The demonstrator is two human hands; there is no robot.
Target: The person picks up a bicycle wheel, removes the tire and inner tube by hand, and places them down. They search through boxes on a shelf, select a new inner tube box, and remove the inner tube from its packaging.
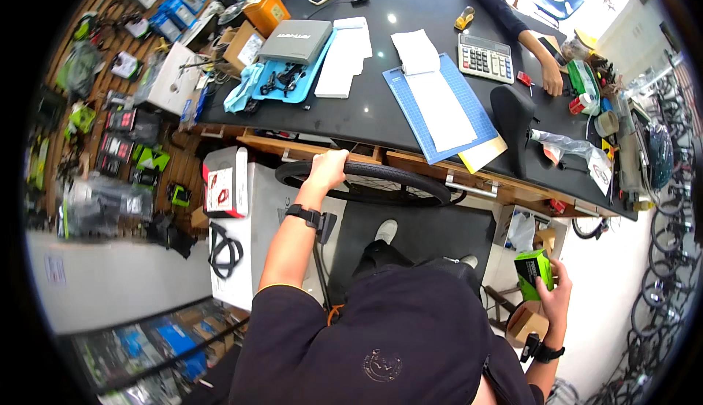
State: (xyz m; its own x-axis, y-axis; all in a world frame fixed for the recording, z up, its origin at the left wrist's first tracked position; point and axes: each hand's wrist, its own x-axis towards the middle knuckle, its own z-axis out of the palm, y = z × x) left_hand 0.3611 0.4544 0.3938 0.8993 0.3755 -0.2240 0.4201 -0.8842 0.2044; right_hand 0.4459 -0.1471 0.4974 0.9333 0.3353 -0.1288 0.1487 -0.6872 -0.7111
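A bicycle wheel with a black tyre [395,176] stands upright in front of me, close to the table's front edge. My left hand [329,168] is closed over the top left part of its tyre; the fingertips are partly hidden. Out to my right, my right hand [558,288] grips a small green and black box [533,273], thumb on the near side and fingers round the right side. The box is held in the air, apart from the wheel.
The dark table [366,112] carries a blue tray [296,86], a clipboard [469,116], a calculator [486,58] and a bicycle saddle [512,123]. A co-worker's arm [538,50] rests at the far right. A red and white box [226,183] sits left; cartons [529,323] stand below my right hand.
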